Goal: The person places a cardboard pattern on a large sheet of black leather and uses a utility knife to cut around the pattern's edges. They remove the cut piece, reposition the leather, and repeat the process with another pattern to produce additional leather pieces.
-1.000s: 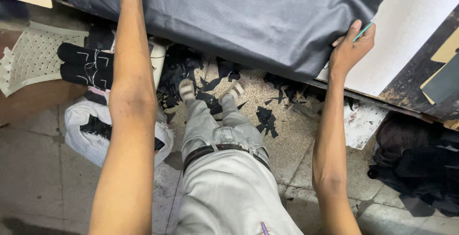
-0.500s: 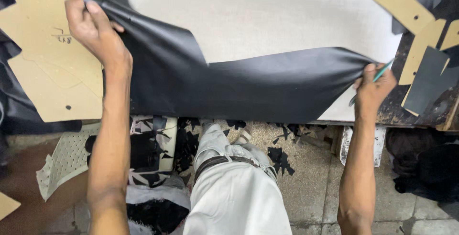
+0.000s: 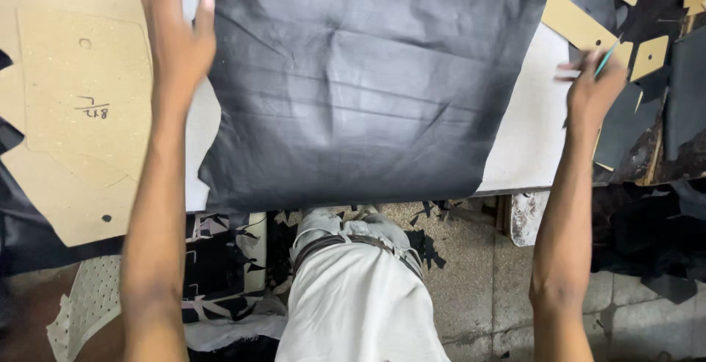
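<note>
Now spread flat, the limp black leather sheet [image 3: 360,90] drapes; left hand [image 3: 176,34] pinches its corner, right hand [image 3: 592,90] pinches a teal pen [image 3: 606,59].

Open white board strip [image 3: 526,137] betw black sheet [image 3: 353,90] & right hand [image 3: 592,90]; card templates [image 3: 588,20] prob crowd far right.

Stacked tan cardboard patterns [image 3: 81,104] lie just left of the left hand [image 3: 176,45]. Smaller tan pattern pcs [image 3: 581,20] sit above & beside the right hand [image 3: 592,90], w/ dark offcuts [image 3: 687,90] right of it. Below the 2 grips: black scraps [image 3: 423,248] on the floor, and a white perforated sheet [image 3: 81,303] lower left.
</note>
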`<state>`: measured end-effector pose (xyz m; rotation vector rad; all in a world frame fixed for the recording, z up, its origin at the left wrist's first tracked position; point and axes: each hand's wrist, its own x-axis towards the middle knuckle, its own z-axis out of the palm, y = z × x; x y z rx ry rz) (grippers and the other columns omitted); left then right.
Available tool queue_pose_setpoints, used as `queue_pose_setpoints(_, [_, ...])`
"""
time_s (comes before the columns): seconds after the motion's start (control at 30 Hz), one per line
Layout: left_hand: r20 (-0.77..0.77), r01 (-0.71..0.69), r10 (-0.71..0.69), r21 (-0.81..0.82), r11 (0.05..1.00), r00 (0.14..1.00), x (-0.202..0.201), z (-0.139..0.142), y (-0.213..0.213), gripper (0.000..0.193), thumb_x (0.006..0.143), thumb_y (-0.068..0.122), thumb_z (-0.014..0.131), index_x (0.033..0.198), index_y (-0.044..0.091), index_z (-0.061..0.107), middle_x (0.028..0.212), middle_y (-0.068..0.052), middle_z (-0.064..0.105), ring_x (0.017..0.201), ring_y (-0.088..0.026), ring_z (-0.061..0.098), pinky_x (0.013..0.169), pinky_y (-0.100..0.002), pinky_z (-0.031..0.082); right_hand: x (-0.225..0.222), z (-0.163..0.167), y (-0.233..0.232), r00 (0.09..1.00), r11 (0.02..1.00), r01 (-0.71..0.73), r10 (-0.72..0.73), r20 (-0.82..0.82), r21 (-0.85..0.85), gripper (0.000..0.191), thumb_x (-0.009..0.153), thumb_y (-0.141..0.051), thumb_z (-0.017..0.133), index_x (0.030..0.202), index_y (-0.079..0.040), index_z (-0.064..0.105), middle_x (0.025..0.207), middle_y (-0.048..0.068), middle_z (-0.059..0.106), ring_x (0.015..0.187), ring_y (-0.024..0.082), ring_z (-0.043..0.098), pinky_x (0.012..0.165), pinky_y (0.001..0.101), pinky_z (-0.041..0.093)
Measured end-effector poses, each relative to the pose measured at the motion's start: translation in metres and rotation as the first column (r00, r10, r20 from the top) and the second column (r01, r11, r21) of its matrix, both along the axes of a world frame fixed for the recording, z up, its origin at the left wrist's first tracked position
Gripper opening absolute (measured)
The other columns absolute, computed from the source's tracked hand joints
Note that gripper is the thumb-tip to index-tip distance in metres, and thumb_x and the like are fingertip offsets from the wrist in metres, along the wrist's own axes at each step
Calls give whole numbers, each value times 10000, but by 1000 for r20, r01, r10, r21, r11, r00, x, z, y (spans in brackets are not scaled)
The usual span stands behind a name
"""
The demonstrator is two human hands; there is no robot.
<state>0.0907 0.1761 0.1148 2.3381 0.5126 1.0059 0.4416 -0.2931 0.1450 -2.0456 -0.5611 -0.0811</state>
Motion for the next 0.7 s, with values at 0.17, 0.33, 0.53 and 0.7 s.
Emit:
queue_pose_setpoints(0.17, [-267,-431,368,-238,870,891,-106,-84,-108,383,931,-5,754,1273,-1,582,1287,-203,494,1274,-368,486,1099,-478,391,-66,-65,-67,885,916,243,-344,-315,-318,326,1123,-211,544,956,42,664,791,138,715,659,192,715,626,334,584])
queue_pose_setpoints(0.33, [-381,-657,542,-313,686,748,-118,-121,-144,396,957,113,789,1241,16,531,1038,-140,506,1064,-312,501,955,-459,418,-67,-98,-76,884,926,292,-356,-302,-237,338,1019,-255,734,927,57,643,809,135,714,677,195,734,655,315,568])
queue_pose_setpoints(0.53, [-349,-668,591,-161,727,727,-71,-89,-142,300,946,225,796,858,-3,621,737,-122,577,769,-288,478,727,-445,419,-53,-106,-36,933,915,187,-280,-227,-359,371,853,-259,884,836,41,668,744,146,690,637,239,650,651,361,531])
queue_pose_setpoints(0.7, [-240,-651,605,-247,718,759,-81,-73,-145,298,1002,156,734,814,-37,607,646,-160,533,570,-224,423,564,-421,368,-46,-107,-36,971,963,77,-131,-199,-260,276,869,-201,842,825,28,694,709,122,676,627,208,593,661,366,488])
